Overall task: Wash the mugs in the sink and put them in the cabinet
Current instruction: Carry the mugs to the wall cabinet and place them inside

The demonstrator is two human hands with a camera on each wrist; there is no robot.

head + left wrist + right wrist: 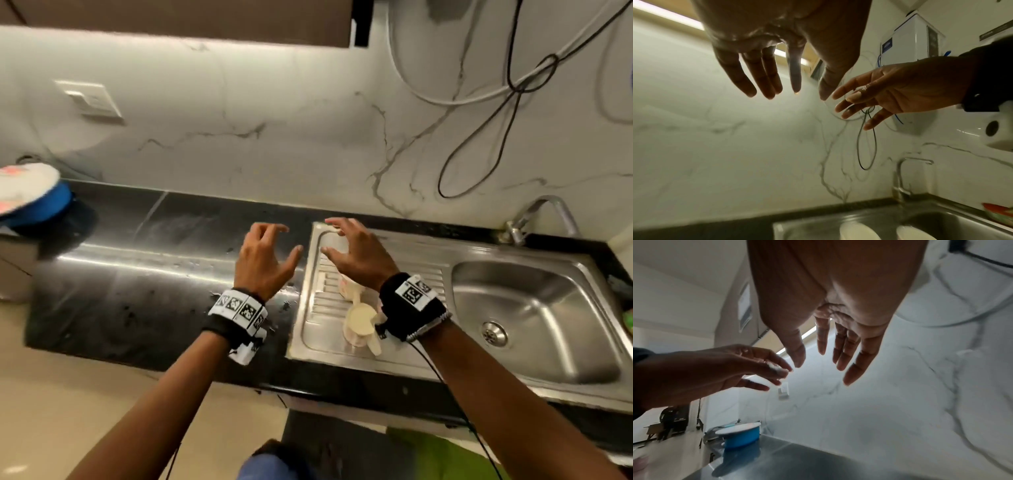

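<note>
Two cream mugs stand on the steel drainboard (308, 308) left of the sink basin (534, 308). The near mug (359, 318) shows its open mouth; the far mug (347, 286) is partly hidden under my right wrist. Both rims also show at the bottom of the left wrist view, the one mug (857, 232) left of the other mug (910, 233). My left hand (270, 250) (795, 84) hovers above the black counter, fingers spread, holding nothing. My right hand (346, 246) (821, 350) hovers above the drainboard's far end, also spread and empty. The hands are close but apart.
A faucet (541, 216) rises at the basin's back right. A blue container with a white lid (30, 195) sits at the counter's far left. Cables (507, 102) hang on the marble wall. The dark underside of a wall cabinet (171, 17) runs along the top.
</note>
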